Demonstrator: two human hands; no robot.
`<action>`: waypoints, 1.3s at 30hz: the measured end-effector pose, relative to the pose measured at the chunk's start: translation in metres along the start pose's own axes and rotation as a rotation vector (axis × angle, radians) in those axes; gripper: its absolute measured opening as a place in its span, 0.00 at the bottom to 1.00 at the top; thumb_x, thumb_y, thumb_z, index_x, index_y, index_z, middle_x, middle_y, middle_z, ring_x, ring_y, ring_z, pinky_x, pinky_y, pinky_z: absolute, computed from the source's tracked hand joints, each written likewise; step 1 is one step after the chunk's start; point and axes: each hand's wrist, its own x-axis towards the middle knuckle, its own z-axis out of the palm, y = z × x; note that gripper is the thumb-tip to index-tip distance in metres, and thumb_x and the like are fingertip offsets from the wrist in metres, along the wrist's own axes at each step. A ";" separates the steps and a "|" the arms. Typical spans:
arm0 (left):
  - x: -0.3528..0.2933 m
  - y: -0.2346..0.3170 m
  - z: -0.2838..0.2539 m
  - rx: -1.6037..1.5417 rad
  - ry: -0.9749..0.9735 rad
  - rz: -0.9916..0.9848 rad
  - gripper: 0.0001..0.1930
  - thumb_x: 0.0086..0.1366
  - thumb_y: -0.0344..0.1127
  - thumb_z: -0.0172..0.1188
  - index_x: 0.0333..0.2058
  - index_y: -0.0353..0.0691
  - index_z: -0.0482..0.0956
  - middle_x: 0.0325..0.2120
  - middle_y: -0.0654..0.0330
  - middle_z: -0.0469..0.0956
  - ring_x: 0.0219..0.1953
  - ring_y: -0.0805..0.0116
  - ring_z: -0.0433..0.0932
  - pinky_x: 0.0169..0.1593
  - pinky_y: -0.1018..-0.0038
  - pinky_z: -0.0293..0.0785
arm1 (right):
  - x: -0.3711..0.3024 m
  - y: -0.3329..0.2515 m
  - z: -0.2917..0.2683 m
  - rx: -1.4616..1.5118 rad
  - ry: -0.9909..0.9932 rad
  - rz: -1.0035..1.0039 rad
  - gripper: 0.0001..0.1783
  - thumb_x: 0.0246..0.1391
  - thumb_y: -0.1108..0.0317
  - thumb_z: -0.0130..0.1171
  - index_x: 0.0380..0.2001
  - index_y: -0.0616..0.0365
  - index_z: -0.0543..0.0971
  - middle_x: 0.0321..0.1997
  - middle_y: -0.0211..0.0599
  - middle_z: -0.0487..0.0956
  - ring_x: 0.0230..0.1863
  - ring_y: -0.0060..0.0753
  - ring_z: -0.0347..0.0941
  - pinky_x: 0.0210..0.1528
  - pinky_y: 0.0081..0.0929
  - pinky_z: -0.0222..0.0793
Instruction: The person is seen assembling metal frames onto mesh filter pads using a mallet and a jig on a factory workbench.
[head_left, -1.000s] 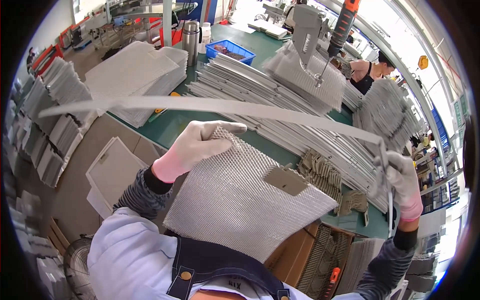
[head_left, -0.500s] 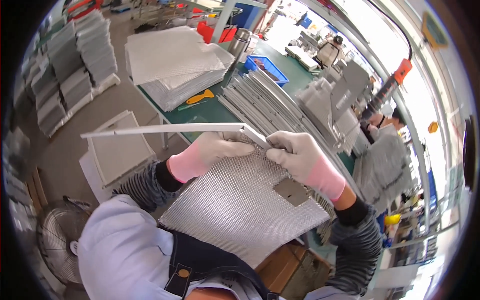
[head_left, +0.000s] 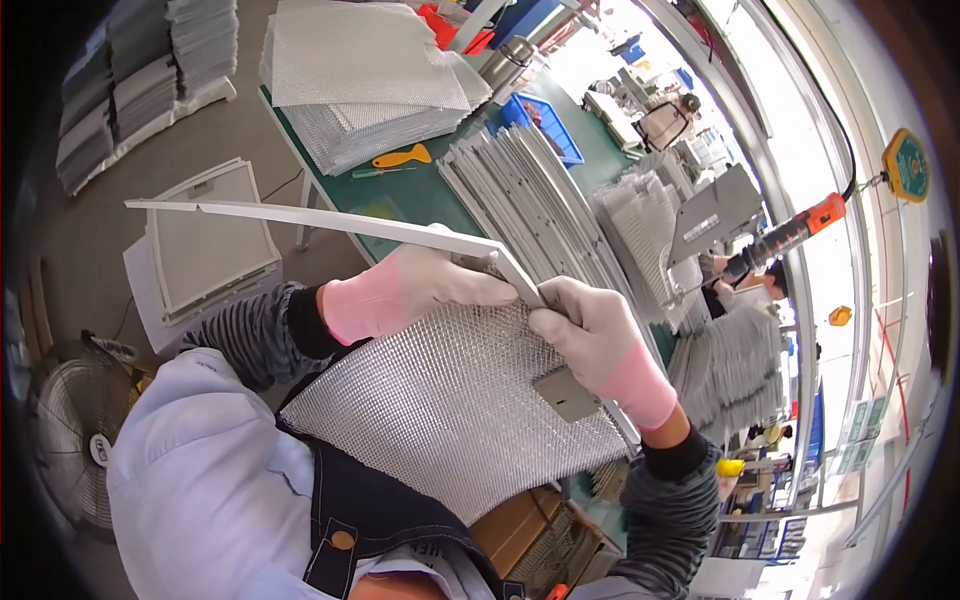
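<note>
A silver metal mesh sheet (head_left: 430,400) lies tilted in front of my chest, with its far corner up between my hands. Along that corner runs a long white frame strip (head_left: 320,217), bent at an angle; its free end sticks out to the left. My left hand (head_left: 440,285), in a white and pink glove, is closed on the mesh and strip just left of the bend, thumb on top. Gloved alike, my right hand (head_left: 595,335) pinches the short leg of the strip, its fingertips partly hidden. A small grey plate (head_left: 566,394) sits on the mesh below my right hand.
On the green table (head_left: 345,195) are stacked mesh sheets (head_left: 370,60), a yellow scraper (head_left: 402,156), grey strips (head_left: 510,190) and a blue bin (head_left: 545,125). An orange-black power screwdriver (head_left: 790,235) hangs at right. A fan (head_left: 75,440) stands at lower left; another person works far right.
My view has shifted and turned slightly. My left hand's thumb has slid toward the strip's bend, and both hands stay on the strip and mesh.
</note>
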 end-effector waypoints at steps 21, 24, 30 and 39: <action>0.005 -0.006 -0.012 0.114 -0.067 0.115 0.22 0.59 0.27 0.58 0.53 0.33 0.73 0.33 0.64 0.78 0.31 0.84 0.71 0.35 0.83 0.69 | 0.000 0.006 0.001 0.022 -0.059 0.036 0.13 0.56 0.66 0.56 0.35 0.68 0.77 0.21 0.38 0.74 0.23 0.22 0.69 0.29 0.25 0.66; 0.004 -0.018 -0.044 0.243 -0.112 0.250 0.19 0.61 0.28 0.58 0.52 0.35 0.74 0.33 0.63 0.77 0.34 0.81 0.72 0.38 0.82 0.70 | -0.021 0.010 -0.017 0.092 -0.163 0.285 0.13 0.53 0.66 0.59 0.35 0.68 0.78 0.21 0.38 0.76 0.23 0.21 0.70 0.29 0.24 0.67; 0.007 -0.023 -0.040 -0.330 -0.267 0.280 0.15 0.63 0.32 0.60 0.48 0.39 0.71 0.40 0.55 0.72 0.45 0.65 0.74 0.51 0.68 0.69 | -0.056 0.029 -0.036 0.070 -0.164 0.201 0.13 0.50 0.68 0.61 0.36 0.68 0.79 0.20 0.37 0.76 0.23 0.22 0.71 0.30 0.24 0.68; -0.009 -0.021 -0.036 -0.193 -0.067 0.244 0.13 0.62 0.32 0.62 0.45 0.41 0.73 0.40 0.58 0.73 0.45 0.66 0.73 0.50 0.67 0.70 | -0.059 0.021 -0.042 -0.036 -0.357 0.284 0.13 0.54 0.65 0.57 0.31 0.68 0.79 0.19 0.39 0.75 0.23 0.28 0.72 0.31 0.29 0.69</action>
